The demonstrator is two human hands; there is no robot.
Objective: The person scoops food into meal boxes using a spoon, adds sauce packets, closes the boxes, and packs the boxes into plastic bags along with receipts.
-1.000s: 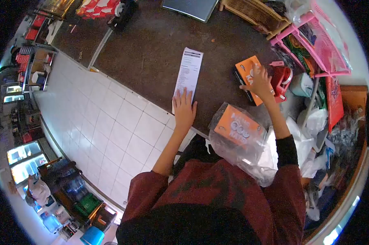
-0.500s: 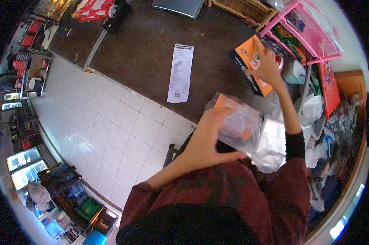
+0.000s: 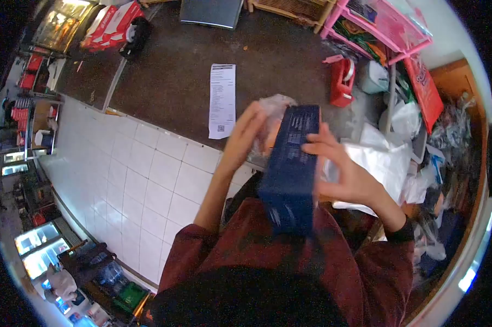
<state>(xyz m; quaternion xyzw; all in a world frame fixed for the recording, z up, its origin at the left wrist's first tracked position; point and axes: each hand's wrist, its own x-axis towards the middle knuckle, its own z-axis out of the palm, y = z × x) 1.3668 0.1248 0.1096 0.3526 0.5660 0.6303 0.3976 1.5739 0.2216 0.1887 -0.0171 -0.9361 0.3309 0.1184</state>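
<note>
A dark blue box point(image 3: 290, 163) with small print is tilted up in front of my chest. My right hand point(image 3: 347, 174) grips it from the right, thumb and fingers along its side. Left of the box, my left hand point(image 3: 246, 133) holds the clear plastic bag point(image 3: 276, 106), with something orange showing through it behind the box. The fingers of my left hand are bent round the bag's edge and partly blurred. A printed receipt point(image 3: 222, 101) lies flat on the dark table beyond my left hand.
Beyond the box stands a red tape dispenser point(image 3: 342, 82), beside a pale container point(image 3: 374, 76). A pink rack point(image 3: 385, 27) and a laptop point(image 3: 211, 12) are at the back. White plastic bags point(image 3: 382, 163) lie at right; tiled floor point(image 3: 142, 185) shows at left.
My right hand has brought the box from the table towards my chest and turned its dark side up. The bag has moved left with my left hand. The camera view has shifted.
</note>
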